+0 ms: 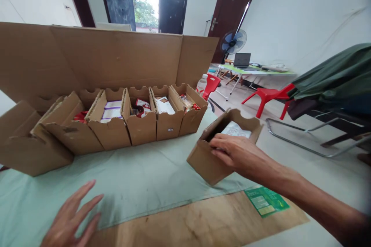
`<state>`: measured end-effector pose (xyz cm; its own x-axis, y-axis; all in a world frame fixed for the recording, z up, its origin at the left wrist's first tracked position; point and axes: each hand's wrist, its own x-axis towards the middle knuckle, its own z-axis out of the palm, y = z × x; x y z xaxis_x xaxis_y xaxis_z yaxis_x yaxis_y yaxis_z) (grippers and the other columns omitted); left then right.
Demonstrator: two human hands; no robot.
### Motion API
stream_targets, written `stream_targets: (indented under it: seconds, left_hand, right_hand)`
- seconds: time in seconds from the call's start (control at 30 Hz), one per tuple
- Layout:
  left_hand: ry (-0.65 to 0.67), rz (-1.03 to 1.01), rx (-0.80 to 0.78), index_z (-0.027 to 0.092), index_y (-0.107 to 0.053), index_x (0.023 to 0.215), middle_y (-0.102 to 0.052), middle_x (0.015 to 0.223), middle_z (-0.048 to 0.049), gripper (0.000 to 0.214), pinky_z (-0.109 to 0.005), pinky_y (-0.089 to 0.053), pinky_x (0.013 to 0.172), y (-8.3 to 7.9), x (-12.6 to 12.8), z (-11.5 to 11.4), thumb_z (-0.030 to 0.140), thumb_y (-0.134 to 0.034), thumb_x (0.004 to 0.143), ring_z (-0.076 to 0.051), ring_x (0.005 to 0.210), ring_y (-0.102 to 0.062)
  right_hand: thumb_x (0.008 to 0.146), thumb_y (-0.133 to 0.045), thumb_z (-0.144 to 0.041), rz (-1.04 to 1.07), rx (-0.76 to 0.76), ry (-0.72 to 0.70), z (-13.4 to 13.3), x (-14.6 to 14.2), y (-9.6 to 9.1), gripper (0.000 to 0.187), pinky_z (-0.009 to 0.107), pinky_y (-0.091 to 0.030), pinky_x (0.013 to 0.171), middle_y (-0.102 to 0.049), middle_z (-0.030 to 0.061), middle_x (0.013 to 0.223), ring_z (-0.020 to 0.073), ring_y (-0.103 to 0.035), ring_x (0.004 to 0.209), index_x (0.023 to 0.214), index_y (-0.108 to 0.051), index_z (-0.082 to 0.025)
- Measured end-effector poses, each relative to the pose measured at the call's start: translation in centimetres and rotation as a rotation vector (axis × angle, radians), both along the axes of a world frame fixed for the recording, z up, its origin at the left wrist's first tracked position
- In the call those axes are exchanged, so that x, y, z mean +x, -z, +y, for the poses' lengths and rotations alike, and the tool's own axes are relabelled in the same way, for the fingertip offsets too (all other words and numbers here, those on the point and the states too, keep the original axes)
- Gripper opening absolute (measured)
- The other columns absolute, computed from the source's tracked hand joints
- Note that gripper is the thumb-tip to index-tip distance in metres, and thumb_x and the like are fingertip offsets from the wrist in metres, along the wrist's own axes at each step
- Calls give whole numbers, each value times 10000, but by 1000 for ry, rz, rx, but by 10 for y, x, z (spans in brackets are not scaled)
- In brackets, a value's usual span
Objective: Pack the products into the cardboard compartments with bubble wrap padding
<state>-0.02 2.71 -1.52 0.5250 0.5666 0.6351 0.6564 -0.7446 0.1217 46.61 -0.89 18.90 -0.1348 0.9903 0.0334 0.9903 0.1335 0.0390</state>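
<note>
My right hand [232,150] grips the near wall of a separate cardboard box [214,162] at the right of the table, fingers curled over its rim. A white printed packet [236,129] shows inside that box, partly hidden by the hand. My left hand [72,216] hovers at the lower left with its fingers spread and nothing in it. Beyond it stands a row of open cardboard bins [142,129]. They hold red packets [81,116], white packs with purple edges [112,111], a white card-like pack [165,106] and small wrapped items [188,102].
A tall cardboard panel [121,56] rises behind the bins. Pale green cloth [130,181] covers most of the wooden table [185,224]. A green printed packet [266,200] lies at the near right edge. A plastic bottle [202,83] and red stool [269,94] stand beyond.
</note>
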Motion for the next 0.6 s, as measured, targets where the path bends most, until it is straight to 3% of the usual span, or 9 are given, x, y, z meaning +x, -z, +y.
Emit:
stream_targets:
  seconds: [0.1, 0.2, 0.3, 0.37, 0.43, 0.5, 0.6]
  left_hand:
    - [40, 41, -40, 269, -578, 1392, -518, 1552, -123, 456, -406, -573, 1040, -19, 43, -10, 200, -579, 942, -293, 1361, -579]
    - [39, -4, -88, 237, -454, 1515, -545, 1530, -145, 584, -381, -594, 1020, -35, 78, -20, 212, -547, 940, -273, 1355, -593]
    - [15, -72, -146, 229, -389, 1553, -556, 1520, -157, 614, -382, -613, 992, -39, 92, -23, 250, -530, 956, -265, 1341, -612]
    - [10, -96, -163, 250, -406, 1541, -564, 1516, -149, 583, -377, -621, 977, -36, 88, -21, 267, -524, 970, -259, 1331, -624]
    - [-18, -117, -173, 278, -436, 1521, -576, 1511, -134, 547, -384, -627, 966, -32, 72, -17, 294, -524, 982, -262, 1316, -638]
    - [-91, -165, -180, 300, -496, 1476, -607, 1484, -117, 499, -405, -637, 942, -28, 45, -8, 346, -541, 981, -279, 1285, -660]
    - [-268, -300, -265, 293, -628, 1335, -666, 1412, -105, 437, -353, -670, 715, -27, 2, 11, 473, -583, 939, -316, 1208, -700]
  right_hand:
    - [875, -614, -105, 103, -96, -59, 24, -45, -23, 136, 283, -385, 659, -742, 55, 865, 202, -673, 800, 790, -685, -184]
    - [836, -625, -78, 250, -111, -118, 42, -92, -33, 113, 275, -389, 658, -738, 51, 847, 180, -642, 768, 800, -686, -165]
    - [833, -554, -40, 539, -130, -190, 44, -134, -33, 185, 250, -419, 637, -723, 20, 799, 145, -629, 714, 836, -686, -169]
    - [866, -507, -64, 785, -151, -231, 39, -147, -35, 217, 234, -442, 599, -704, -3, 754, 129, -628, 665, 897, -687, -180]
    - [904, -540, -167, 952, -70, -231, 34, -136, -39, 162, 241, -474, 597, -710, 4, 774, 139, -642, 682, 922, -699, -191]
    - [881, -641, -309, 1014, 165, -132, 34, -97, -36, 135, 279, -520, 669, -741, 33, 888, 172, -667, 784, 916, -722, -206]
    - [781, -721, -424, 1043, 575, 254, 46, -9, -5, 257, 350, -554, 770, -740, 52, 951, 219, -678, 877, 953, -714, -233]
